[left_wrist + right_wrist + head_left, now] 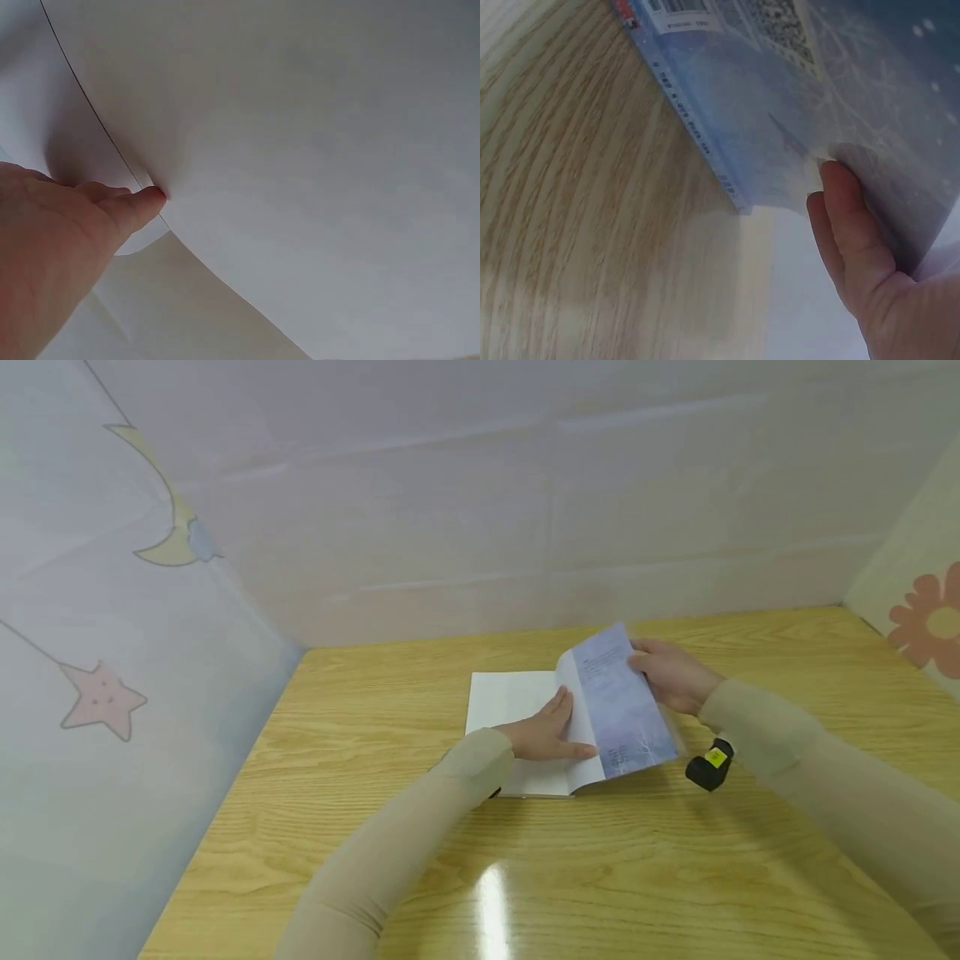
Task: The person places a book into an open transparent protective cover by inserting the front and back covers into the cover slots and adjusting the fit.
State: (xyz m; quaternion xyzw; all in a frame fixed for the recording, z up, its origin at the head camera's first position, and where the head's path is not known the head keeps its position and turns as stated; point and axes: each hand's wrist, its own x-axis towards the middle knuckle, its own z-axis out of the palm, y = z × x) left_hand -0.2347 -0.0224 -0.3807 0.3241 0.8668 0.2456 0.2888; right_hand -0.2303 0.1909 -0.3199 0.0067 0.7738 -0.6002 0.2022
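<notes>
An open book [501,697] lies on the table, with a white left page and a raised right side showing a purple page [621,710] with small print and pale trees. My left hand [543,737] presses along the fold, fingers and thumb spread over the white paper. In the left wrist view, a fingertip of the left hand [67,232] touches the paper at the crease. My right hand [673,678] pinches the raised side by its right edge. The right wrist view has the fingers of that hand [889,281] against the blue back cover [742,127], which bears a barcode.
The wooden table [360,710] runs back to a pale wall covering [450,527]. A second covering with a moon and a star [102,700] borders the left side. A black device [709,766] with a yellow label hangs at the right wrist.
</notes>
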